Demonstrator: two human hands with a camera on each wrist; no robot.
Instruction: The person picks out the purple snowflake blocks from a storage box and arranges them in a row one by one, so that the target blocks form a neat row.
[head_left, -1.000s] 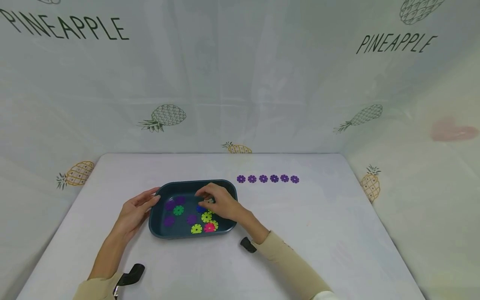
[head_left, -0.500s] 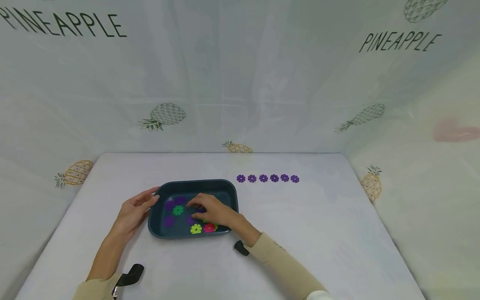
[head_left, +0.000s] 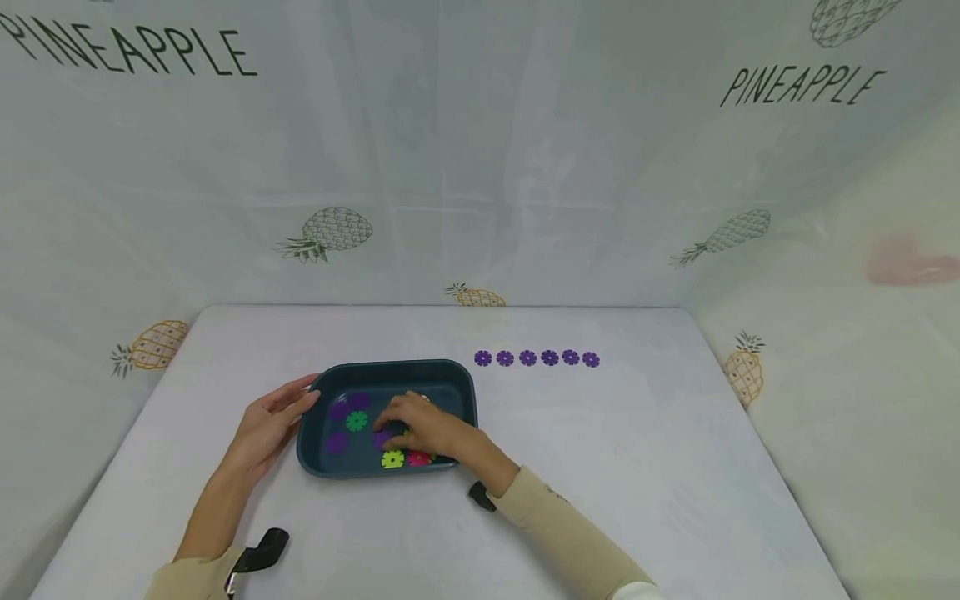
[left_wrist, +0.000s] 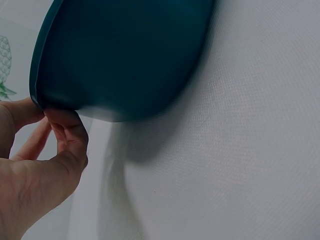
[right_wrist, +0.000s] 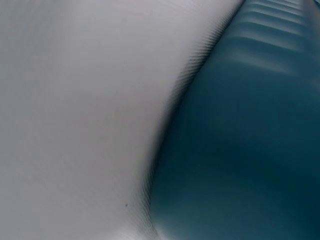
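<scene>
Head view: the left hand (head_left: 266, 429) pinches the left end of the tray (head_left: 452, 385) on the worktop (head_left: 675, 467). Inside it, the right hand (head_left: 427, 423) holds its curved fingers and thumb partly apart around a purple disc (head_left: 382, 439); contact is unclear. Six purple discs (head_left: 528, 357) lie in a row, far right of the tray.

Left wrist view: thumb and bent fingers grip the tray's rim.

Right wrist view: the tray's side meets the worktop.

Your left hand (head_left: 266, 429) grips the oblong teal tray (head_left: 452, 383) by one end; inside, your right hand (head_left: 426, 425) hangs, thumb and fingers parted, over a flower-shaped purple disc (head_left: 382, 439).
</scene>
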